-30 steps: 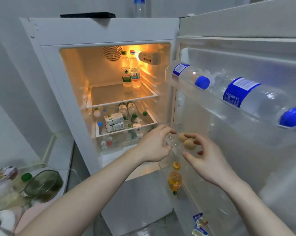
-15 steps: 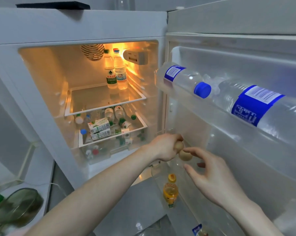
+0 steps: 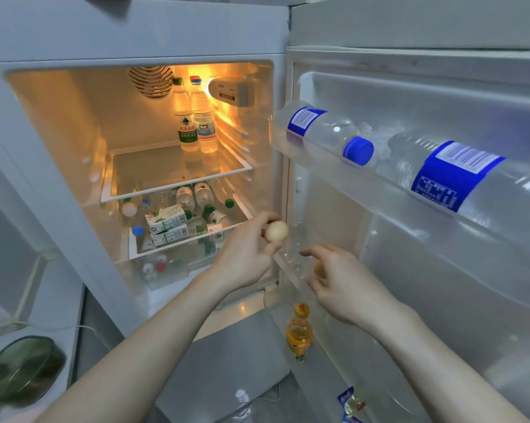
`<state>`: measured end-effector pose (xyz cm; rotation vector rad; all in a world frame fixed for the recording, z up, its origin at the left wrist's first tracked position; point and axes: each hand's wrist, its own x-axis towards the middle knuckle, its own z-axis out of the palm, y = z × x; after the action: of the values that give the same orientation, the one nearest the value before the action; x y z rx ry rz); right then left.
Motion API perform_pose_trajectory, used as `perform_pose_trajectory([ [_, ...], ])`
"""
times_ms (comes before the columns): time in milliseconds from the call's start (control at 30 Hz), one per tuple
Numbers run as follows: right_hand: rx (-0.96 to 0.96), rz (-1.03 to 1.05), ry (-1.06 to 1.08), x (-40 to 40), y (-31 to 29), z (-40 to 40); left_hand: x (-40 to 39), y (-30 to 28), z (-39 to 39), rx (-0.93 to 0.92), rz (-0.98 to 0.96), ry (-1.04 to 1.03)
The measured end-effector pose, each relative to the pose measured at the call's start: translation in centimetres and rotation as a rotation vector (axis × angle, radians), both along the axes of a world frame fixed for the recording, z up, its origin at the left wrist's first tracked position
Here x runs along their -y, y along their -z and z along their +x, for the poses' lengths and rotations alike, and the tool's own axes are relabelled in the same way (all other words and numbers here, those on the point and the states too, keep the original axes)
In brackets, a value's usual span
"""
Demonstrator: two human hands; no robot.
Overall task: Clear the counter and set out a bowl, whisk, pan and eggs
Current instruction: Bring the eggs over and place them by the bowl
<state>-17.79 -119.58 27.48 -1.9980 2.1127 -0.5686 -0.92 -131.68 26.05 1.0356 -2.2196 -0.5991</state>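
The left hand's [image 3: 245, 254] fingers pinch a pale egg [image 3: 276, 231] by thumb and fingertips, held up just before the fridge door's edge. The right hand's [image 3: 343, 282] fingers curl round a second egg [image 3: 318, 269] — mostly hidden, so it seems gripped — at the door shelf [image 3: 291, 270]. Below stands an orange bottle [image 3: 299, 334]; above lie two water bottles [image 3: 324, 132] in the door.

Colours inside the open fridge

I am holding a pale cream egg [image 3: 276, 231]; amber light is glowing on the white fridge [image 3: 135, 32] walls, clear bottles [image 3: 328, 131] are showing blue caps and blue-and-white barcode labels, an orange drink bottle [image 3: 299, 332] is standing below.
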Motion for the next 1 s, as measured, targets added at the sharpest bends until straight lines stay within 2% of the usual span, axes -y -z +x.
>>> perform_pose_trajectory([
  [167, -0.111, 0.198, 0.022, 2.4, -0.4, 0.9, -1.9, -0.1, 3.2, -0.064, 0.033, -0.032],
  [333, -0.234, 0.310, 0.064, 4.2, -0.2, 1.2, -3.6, -0.5, 5.6, -0.108, 0.044, -0.066],
  [633, -0.392, 0.348, 0.110, 5.4, -0.1, 1.5, -6.8, -0.8, 8.4, -0.147, 0.052, -0.102],
  [767, -0.333, 0.258, 0.141, 4.6, -0.9, 1.6, -8.6, -0.8, 9.8, -0.175, 0.077, -0.119],
  [900, -0.100, 0.049, 0.136, 2.8, -2.4, 1.9, -10.8, -0.7, 12.1, -0.210, 0.104, -0.166],
  [1000, 0.116, -0.042, 0.047, 0.0, -3.5, 3.8, -13.1, -0.5, 14.2, -0.243, 0.154, -0.216],
])
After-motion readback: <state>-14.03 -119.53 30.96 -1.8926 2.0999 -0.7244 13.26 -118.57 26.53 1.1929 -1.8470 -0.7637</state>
